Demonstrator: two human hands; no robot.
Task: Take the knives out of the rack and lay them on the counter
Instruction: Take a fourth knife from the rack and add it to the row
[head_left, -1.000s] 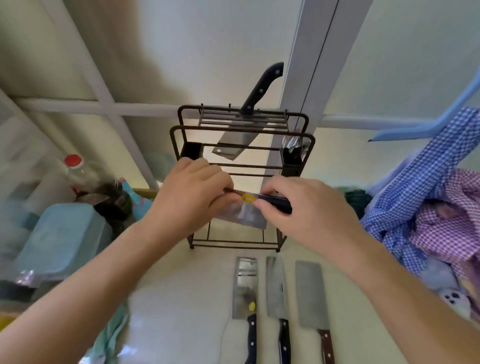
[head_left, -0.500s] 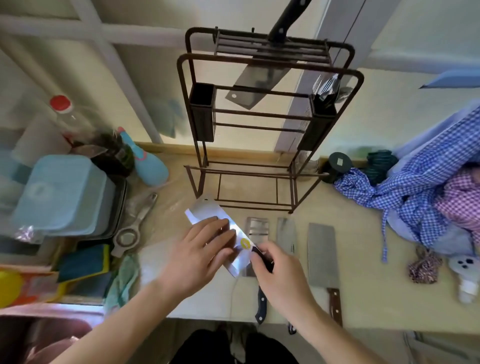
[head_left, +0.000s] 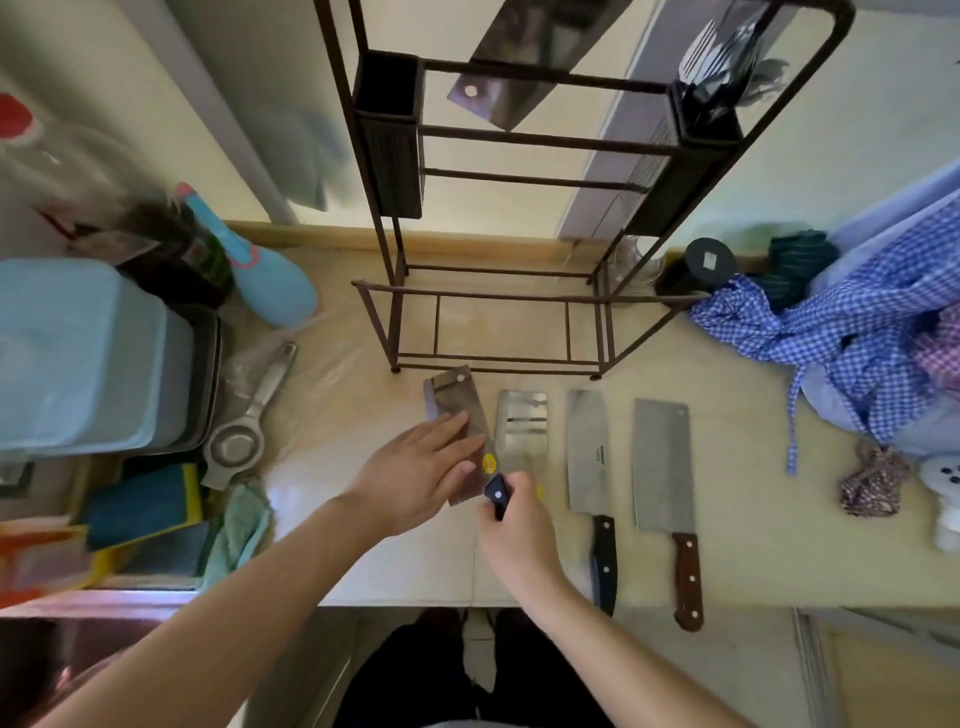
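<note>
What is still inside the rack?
One cleaver hangs in the rack, handle cut off by the frame. The right holder has utensils; the left holder's inside is hidden.

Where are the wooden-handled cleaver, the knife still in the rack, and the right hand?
wooden-handled cleaver (head_left: 662, 462): head view, middle of blade.
knife in the rack (head_left: 540, 57): head view, blade hanging through the top bars.
right hand (head_left: 514, 535): head view, back of hand gripping a dark handle.

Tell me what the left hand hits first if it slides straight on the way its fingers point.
Probably nothing at once: the left hand lies on the cleaver blade, fingers aimed up-right. Past the blade tip, the rack base rail seems first, though depth is unclear.
</note>
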